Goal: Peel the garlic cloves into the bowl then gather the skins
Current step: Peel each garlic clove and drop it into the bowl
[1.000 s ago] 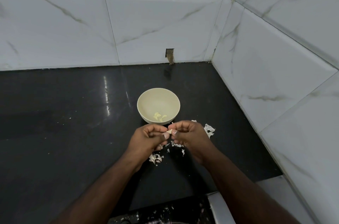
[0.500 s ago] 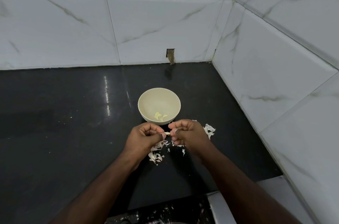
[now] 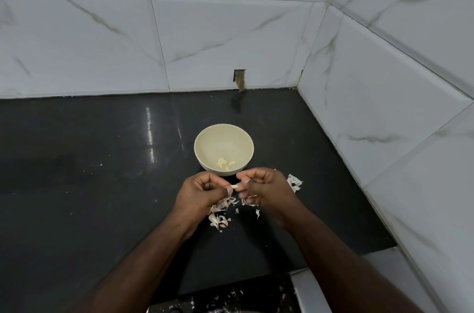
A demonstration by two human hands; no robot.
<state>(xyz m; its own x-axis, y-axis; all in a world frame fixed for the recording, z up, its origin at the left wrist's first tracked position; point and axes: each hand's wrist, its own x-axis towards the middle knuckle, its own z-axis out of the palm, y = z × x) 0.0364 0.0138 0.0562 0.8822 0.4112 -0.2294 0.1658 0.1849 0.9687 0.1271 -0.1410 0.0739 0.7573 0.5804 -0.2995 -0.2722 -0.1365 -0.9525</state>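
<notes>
We're watching the left hand (image 3: 202, 192) and right hand (image 3: 264, 188) pinching one garlic clove (image 3: 234, 186), seemingly peeled, just before the bowl (image 3: 205, 143); skins (image 3: 218, 219) are littering the desk (image 3: 102, 184).

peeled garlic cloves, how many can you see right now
About 5: roughly 4 peeled cloves lie together low in the bowl, though overlap makes that uncertain, and 1 clove is pinched between both hands in front of it. More may be hidden under the hands.

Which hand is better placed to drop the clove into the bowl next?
Probably the left hand: it pinches the clove, just in front of the bowl. The right hand only touches its tip.
</notes>
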